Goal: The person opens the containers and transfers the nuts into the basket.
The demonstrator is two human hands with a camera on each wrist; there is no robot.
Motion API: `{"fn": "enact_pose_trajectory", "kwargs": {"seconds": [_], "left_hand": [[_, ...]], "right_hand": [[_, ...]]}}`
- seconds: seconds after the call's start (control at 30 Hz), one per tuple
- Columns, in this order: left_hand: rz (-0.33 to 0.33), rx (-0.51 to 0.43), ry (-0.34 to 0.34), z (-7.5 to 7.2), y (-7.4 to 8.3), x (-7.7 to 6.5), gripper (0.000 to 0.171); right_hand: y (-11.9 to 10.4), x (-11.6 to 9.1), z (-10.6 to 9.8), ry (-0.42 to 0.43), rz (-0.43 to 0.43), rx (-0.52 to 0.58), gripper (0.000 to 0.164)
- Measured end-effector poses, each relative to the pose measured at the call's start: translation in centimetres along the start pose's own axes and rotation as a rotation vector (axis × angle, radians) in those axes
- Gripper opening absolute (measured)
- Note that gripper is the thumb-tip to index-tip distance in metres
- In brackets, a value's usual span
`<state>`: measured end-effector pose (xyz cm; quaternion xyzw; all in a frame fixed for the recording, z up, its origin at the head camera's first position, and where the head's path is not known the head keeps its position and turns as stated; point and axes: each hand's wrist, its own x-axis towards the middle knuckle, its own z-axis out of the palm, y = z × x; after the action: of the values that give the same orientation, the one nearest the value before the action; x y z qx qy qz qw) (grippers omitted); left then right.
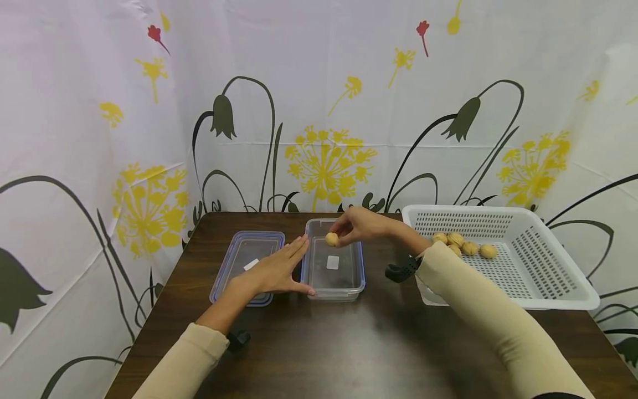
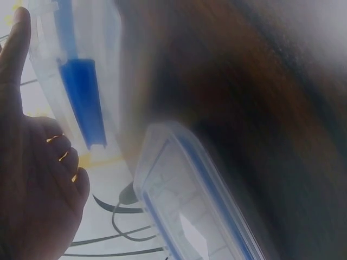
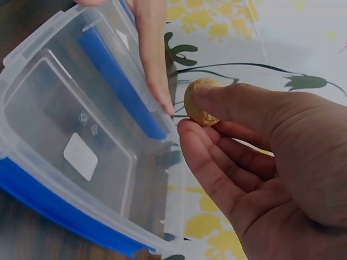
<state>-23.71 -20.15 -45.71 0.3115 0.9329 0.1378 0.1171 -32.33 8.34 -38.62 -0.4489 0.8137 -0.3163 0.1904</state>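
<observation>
My right hand (image 1: 360, 226) pinches a walnut (image 1: 332, 239) between thumb and fingers above a clear plastic food container (image 1: 333, 280) with blue clips. In the right wrist view the walnut (image 3: 201, 103) shows its wrinkled shell, and the container (image 3: 116, 179) has just a white label visible on its floor. My left hand (image 1: 279, 269) reaches to the container's left side with straight fingers, the thumb by its near rim. Whether it touches the rim I cannot tell. Partly under that hand lies a clear lid (image 1: 234, 260) with a blue seal.
A white perforated basket (image 1: 548, 277) stands on the right of the dark wooden table (image 1: 319, 354), with several walnuts (image 1: 468, 247) at its left end. A flower-print curtain (image 1: 319, 111) hangs behind the table.
</observation>
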Motion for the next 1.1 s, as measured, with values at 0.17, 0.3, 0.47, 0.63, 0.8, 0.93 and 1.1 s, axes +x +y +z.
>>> {"fn": "enact_pose_trajectory", "kwargs": {"seconds": [0.17, 0.3, 0.47, 0.63, 0.8, 0.93, 1.1], "left_hand": [[-0.012, 0.003, -0.005, 0.1, 0.1, 0.0, 0.129], [-0.01, 0.011, -0.004, 0.2, 0.0, 0.1, 0.129], [-0.008, 0.013, -0.001, 0.2, 0.0, 0.2, 0.13], [-0.009, 0.01, 0.005, 0.1, 0.0, 0.3, 0.13], [-0.003, 0.015, 0.01, 0.1, 0.0, 0.3, 0.129], [0.002, 0.017, 0.012, 0.1, 0.0, 0.3, 0.129], [-0.003, 0.019, 0.011, 0.1, 0.0, 0.3, 0.129]], "right_hand": [[-0.1, -1.9, -0.8, 0.016, 0.017, 0.03, 0.033], [-0.1, -3.8, -1.3, 0.041, 0.041, 0.076, 0.033], [-0.2, -6.0, -2.3, 0.061, 0.063, 0.116, 0.032], [0.0, -8.1, -3.1, 0.072, 0.105, 0.131, 0.033], [0.8, -10.3, -3.7, 0.079, 0.132, 0.124, 0.033], [1.4, -12.1, -4.2, 0.084, 0.159, 0.129, 0.034], [2.2, -14.5, -5.0, 0.123, 0.187, 0.133, 0.036]]}}
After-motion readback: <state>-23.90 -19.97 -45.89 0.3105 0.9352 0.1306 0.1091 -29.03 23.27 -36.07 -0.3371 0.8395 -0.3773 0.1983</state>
